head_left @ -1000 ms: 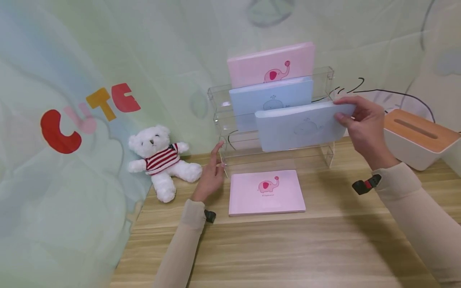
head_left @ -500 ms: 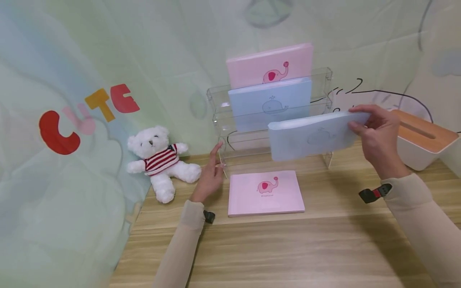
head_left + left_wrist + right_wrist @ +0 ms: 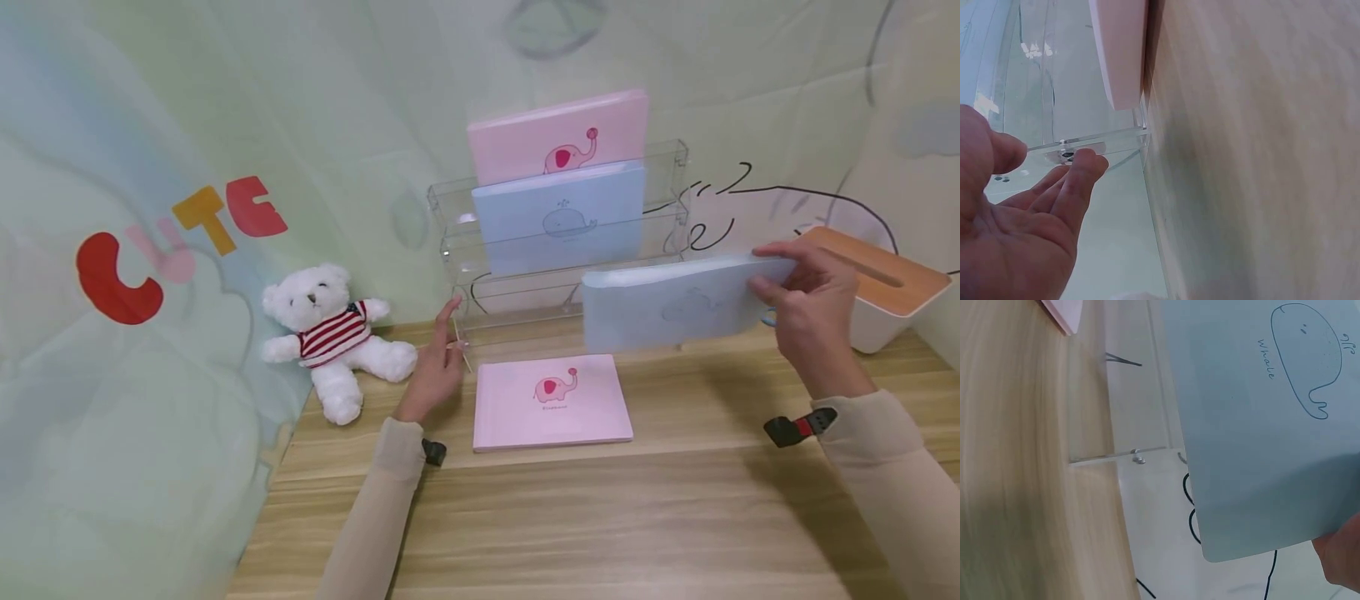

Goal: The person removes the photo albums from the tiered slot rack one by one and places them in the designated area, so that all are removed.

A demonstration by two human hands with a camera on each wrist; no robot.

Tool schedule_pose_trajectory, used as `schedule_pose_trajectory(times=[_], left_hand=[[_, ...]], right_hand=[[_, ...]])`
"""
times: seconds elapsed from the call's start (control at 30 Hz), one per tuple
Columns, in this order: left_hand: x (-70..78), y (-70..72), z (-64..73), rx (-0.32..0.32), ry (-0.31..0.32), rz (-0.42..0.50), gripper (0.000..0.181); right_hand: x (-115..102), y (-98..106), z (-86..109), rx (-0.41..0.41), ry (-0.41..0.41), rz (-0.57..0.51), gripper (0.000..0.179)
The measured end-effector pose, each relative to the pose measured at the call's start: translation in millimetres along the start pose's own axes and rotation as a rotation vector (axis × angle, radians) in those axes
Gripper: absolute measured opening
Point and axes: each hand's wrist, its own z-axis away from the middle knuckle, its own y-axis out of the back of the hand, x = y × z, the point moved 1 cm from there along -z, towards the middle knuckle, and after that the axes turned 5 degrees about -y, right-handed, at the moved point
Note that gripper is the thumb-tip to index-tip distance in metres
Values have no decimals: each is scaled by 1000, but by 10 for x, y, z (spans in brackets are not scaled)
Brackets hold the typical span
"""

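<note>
Just right of centre in the head view, a pale blue whale notebook (image 3: 675,304) hangs in the air in front of the lower right of a clear rack (image 3: 517,332), pinched in your right hand (image 3: 813,312). Your thumb lies on its front cover and your index finger along its top right corner. Its cover is plain, with a whale drawn in thin dark line, faint from above; the right wrist view shows a spout, a curled tail, the handwritten word "Whale" and a neatly rounded corner. Its top edge shows paler and bows slightly.

At centre left, your left hand (image 3: 435,371) grips nothing, its fingers extended against the rack's left side panel. Above, at upper centre, a pink elephant notebook (image 3: 517,154) stands in the top tier, with a second blue notebook (image 3: 525,221) one tier lower in front. Below the rack, another pink notebook (image 3: 553,425) lies flat, elephant side up, on the wood-grain table (image 3: 600,517). A white teddy bear (image 3: 337,342) in a striped shirt sits at left; a wooden-lidded box (image 3: 903,283) stands at far right.
</note>
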Motion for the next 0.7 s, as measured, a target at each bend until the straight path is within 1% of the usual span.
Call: schedule_pose_trajectory(times=[0.1, 0.2, 0.3, 0.37, 0.53, 0.7], left_hand=[[-2, 3, 6, 0, 4, 1, 82], [1, 7, 10, 0, 10, 19, 83], [-10, 2, 10, 1, 16, 13, 82], [-9, 1, 10, 4, 20, 12, 82], [21, 9, 13, -4, 39, 16, 82], [18, 9, 12, -16, 48, 18, 82]], right_hand=[[29, 58, 17, 9, -11, 3, 37], [50, 103, 26, 24, -8, -38, 39], [62, 137, 27, 38, -3, -105, 42], [68, 165, 28, 43, -12, -106, 43], [97, 239, 27, 58, -70, -96, 47], [133, 322, 39, 102, -134, -82, 47]])
